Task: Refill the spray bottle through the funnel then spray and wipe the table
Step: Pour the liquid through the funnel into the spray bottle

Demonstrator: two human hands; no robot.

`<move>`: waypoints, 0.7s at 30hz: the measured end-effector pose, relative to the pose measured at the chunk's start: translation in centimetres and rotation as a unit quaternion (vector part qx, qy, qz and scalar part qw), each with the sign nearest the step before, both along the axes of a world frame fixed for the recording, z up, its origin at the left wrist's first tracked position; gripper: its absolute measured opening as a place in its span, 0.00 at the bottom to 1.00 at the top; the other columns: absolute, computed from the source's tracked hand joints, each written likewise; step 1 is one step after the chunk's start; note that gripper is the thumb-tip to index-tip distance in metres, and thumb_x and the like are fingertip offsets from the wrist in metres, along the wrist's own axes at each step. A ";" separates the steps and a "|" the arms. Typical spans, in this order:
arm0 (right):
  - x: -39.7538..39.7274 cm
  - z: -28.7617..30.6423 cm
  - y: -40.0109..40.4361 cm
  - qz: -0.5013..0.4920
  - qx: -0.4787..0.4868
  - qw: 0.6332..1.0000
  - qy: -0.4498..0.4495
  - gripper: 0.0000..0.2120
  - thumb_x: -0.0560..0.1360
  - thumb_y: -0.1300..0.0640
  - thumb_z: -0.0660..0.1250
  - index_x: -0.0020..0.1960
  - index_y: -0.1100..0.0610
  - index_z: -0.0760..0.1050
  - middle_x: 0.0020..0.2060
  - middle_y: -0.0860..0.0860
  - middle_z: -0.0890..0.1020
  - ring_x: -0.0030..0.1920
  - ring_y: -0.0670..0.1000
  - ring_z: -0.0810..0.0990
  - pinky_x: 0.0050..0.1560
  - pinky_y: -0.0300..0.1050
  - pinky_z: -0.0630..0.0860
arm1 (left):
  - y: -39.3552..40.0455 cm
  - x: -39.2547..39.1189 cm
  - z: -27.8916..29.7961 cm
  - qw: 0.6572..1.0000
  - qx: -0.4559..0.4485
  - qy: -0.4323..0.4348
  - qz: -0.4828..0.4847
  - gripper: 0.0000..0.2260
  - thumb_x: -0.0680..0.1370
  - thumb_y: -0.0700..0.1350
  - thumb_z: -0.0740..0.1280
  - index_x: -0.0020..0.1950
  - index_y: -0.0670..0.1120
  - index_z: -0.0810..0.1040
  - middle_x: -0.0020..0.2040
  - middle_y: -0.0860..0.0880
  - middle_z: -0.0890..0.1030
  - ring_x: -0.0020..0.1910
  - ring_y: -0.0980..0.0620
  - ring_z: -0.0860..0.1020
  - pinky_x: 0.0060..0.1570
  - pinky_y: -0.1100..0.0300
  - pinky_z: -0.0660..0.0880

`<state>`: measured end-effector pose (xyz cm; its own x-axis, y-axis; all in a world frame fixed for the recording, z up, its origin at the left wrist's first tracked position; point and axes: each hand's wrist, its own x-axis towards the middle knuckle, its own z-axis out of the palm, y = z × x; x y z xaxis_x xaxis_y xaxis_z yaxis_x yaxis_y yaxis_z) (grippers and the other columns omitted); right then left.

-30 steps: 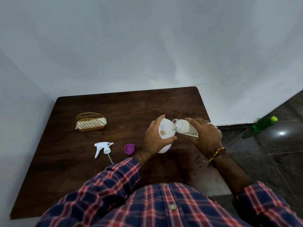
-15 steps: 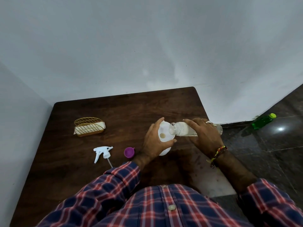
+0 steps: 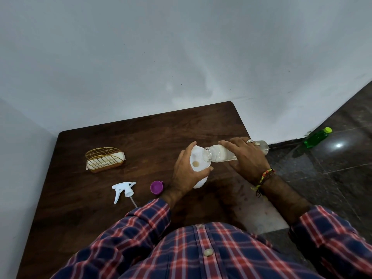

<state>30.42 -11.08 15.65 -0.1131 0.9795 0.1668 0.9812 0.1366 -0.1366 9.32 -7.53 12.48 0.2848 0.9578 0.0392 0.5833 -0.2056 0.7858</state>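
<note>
A white funnel (image 3: pixel 196 161) sits in the white spray bottle (image 3: pixel 201 182) on the dark wooden table (image 3: pixel 153 133). My left hand (image 3: pixel 186 174) grips the funnel and bottle neck; most of the bottle is hidden behind it. My right hand (image 3: pixel 245 158) holds a clear plastic bottle (image 3: pixel 217 156) tipped almost flat, its open mouth over the funnel's rim. The white spray trigger head (image 3: pixel 123 190) lies on the table to the left, with a purple cap (image 3: pixel 156 187) beside it.
A gold wire holder with white cloth or napkins (image 3: pixel 104 160) stands at the table's left. A green bottle (image 3: pixel 317 136) lies on the dark tiled floor at the right, by the wall. The table's right edge runs just under my right hand.
The clear bottle has tipped flatter, its base rising toward level while its mouth stays over the funnel. My left hand stays on the funnel.
</note>
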 end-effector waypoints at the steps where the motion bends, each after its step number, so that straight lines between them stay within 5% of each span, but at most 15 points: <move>1: 0.0 0.0 0.0 0.001 0.001 1.000 -0.001 0.31 0.66 0.59 0.76 0.68 0.49 0.72 0.56 0.52 0.80 0.55 0.58 0.79 0.50 0.54 0.79 | 0.0 0.0 0.0 1.000 -0.001 0.001 0.000 0.40 0.68 0.55 0.77 0.75 0.50 0.63 0.71 0.51 0.71 0.62 0.63 0.65 0.59 0.75 0.59; 6: 0.0 0.0 0.2 0.003 -0.001 1.000 -0.003 0.31 0.66 0.58 0.76 0.68 0.49 0.73 0.56 0.53 0.80 0.56 0.59 0.79 0.50 0.55 0.79 | 0.1 -0.1 -0.1 1.000 -0.005 0.010 0.001 0.40 0.67 0.56 0.77 0.75 0.50 0.63 0.70 0.52 0.71 0.62 0.64 0.64 0.54 0.82 0.55; 21: 0.1 0.2 0.3 0.005 0.007 1.000 -0.005 0.31 0.66 0.58 0.75 0.67 0.48 0.72 0.56 0.53 0.80 0.56 0.59 0.78 0.50 0.56 0.79 | -0.2 -0.2 0.0 1.000 0.005 0.006 -0.014 0.42 0.66 0.64 0.72 0.76 0.51 0.62 0.72 0.51 0.69 0.68 0.53 0.69 0.65 0.59 0.66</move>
